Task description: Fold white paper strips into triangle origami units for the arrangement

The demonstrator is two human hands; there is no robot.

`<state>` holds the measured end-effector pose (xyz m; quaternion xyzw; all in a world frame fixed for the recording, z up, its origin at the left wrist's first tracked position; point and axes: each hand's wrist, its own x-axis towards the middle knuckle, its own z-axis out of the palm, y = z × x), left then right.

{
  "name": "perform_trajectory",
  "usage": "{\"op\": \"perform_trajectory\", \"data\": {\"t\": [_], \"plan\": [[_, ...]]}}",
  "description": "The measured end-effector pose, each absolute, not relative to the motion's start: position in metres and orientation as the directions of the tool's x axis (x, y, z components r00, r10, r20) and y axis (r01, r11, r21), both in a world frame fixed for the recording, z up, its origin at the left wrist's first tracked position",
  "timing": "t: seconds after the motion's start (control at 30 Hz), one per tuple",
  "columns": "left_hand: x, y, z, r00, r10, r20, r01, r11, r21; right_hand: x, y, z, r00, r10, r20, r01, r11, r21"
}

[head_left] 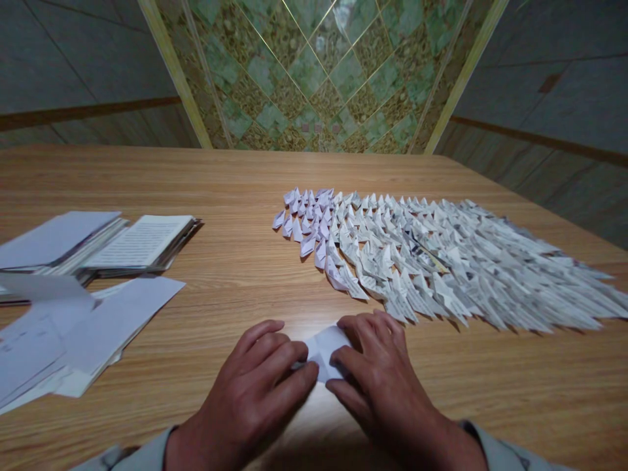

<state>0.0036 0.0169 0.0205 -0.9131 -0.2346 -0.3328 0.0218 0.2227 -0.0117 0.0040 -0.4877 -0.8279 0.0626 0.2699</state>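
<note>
A small piece of folded white paper (326,347) lies between my hands, close to the table's near edge. My left hand (262,379) pinches its left side between thumb and fingers. On the opposite side, my right hand (375,366) grips the paper with its fingers curled over the edge. Creases show on the paper's face, while its outer ends are hidden under my fingers. Just beyond my right hand begins a broad spread of folded paper boats (422,255), mostly of printed paper, with plain pale lilac ones (307,219) at the left end.
Stacks of paper sheets lie on the left: a printed stack (142,243), a blank-topped stack (53,239) and loose sheets (127,314) nearer to me. All rest on a wooden table (230,176). A green tiled panel (318,72) stands past its far edge.
</note>
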Motion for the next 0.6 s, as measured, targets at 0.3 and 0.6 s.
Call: {"op": "perform_trajectory", "data": {"t": [0.3, 0.6], "plan": [[0.006, 0.024, 0.017, 0.775, 0.415, 0.476, 0.405, -0.905, 0.129, 0.223, -0.013, 0.005, -0.377, 0.846, 0.376, 0.787, 0.507, -0.352], [0.008, 0.026, 0.014, 0.753, 0.344, 0.560, 0.384, -0.922, 0.051, 0.224, -0.014, 0.007, -0.424, 0.811, 0.403, 0.770, 0.557, -0.311]]}}
